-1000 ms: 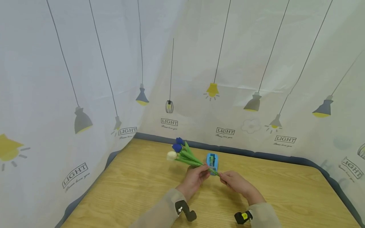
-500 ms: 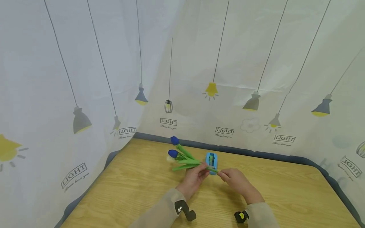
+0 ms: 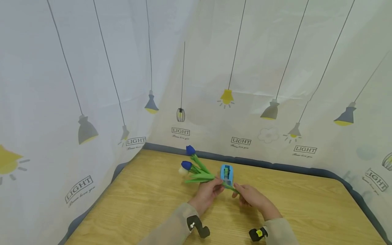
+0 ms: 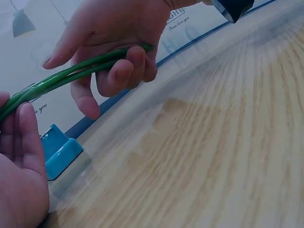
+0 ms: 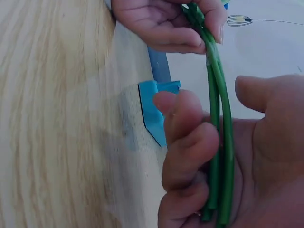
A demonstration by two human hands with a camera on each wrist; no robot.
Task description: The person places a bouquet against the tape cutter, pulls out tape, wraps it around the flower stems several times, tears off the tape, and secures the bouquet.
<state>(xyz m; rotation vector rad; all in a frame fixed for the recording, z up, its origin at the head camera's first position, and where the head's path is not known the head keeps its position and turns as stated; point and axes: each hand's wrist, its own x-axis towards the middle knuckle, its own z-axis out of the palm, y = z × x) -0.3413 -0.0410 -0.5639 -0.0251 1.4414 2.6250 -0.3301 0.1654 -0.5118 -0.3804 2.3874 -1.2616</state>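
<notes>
My left hand point(image 3: 206, 194) pinches a small bunch of artificial tulips around the stems, just below the leaves. Two blue blooms point(image 3: 186, 165) and a white one point(image 3: 183, 171) point to the left; a blue bloom partly covers the white one. In the left wrist view the green stems point(image 4: 71, 76) run across to my right hand point(image 3: 251, 197). Its lower fingers curl round the stem ends, while the thumb stands apart from them. A shiny clear patch, like tape, shows on the stems beside the left fingertips. Right behind the hands stands a blue tape dispenser point(image 3: 227, 173).
Both hands are above a wood-grain table point(image 3: 147, 190). A pale curtain point(image 3: 208, 68) printed with lamps encloses its back and sides, with a dark blue band point(image 3: 254, 161) along the table's edge. Black wrist mounts point(image 3: 198, 226) sit on both sleeves.
The tulip bunch has turned, so the blue blooms stand further apart and the white one is partly covered. My right hand has gone from pinching the stem ends to a looser curl around them.
</notes>
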